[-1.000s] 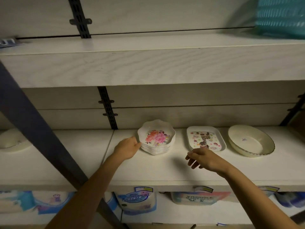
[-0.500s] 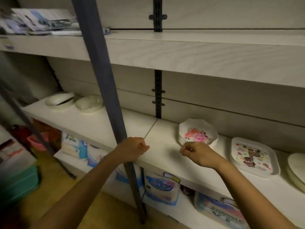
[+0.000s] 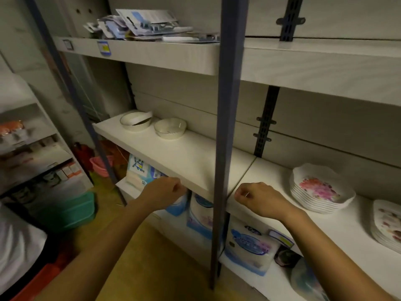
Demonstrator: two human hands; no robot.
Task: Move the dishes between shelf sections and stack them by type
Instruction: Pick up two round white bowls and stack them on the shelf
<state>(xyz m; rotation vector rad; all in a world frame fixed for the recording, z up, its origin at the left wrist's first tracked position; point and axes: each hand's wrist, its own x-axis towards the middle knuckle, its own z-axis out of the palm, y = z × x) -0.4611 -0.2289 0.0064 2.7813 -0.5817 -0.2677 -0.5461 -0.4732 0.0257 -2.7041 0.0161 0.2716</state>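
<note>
On the left shelf section [image 3: 184, 157] stand two cream bowls: one [image 3: 170, 128] upright, and a bowl stack [image 3: 136, 121] whose top piece sits tilted. The right section holds a stack of scalloped flower plates [image 3: 319, 189] and, at the frame's right edge, a stack of rectangular printed plates [image 3: 388, 224]. My left hand [image 3: 163, 192] is a loose fist in front of the left section's front edge, holding nothing. My right hand [image 3: 259, 197] is a fist over the right section's front edge, left of the flower plates and apart from them.
A grey upright post [image 3: 225, 137] runs between my hands. Packaged papers [image 3: 149, 25] lie on the upper shelf. Blue tissue packs [image 3: 247, 246] fill the lower shelf. A teal bin [image 3: 71, 211] and a pink basket [image 3: 101, 166] sit on the floor at left.
The view has swung left, bringing the left section's bowls into sight. My left hand left the flower plates and both hands drew back into fists at the shelf's front edge.
</note>
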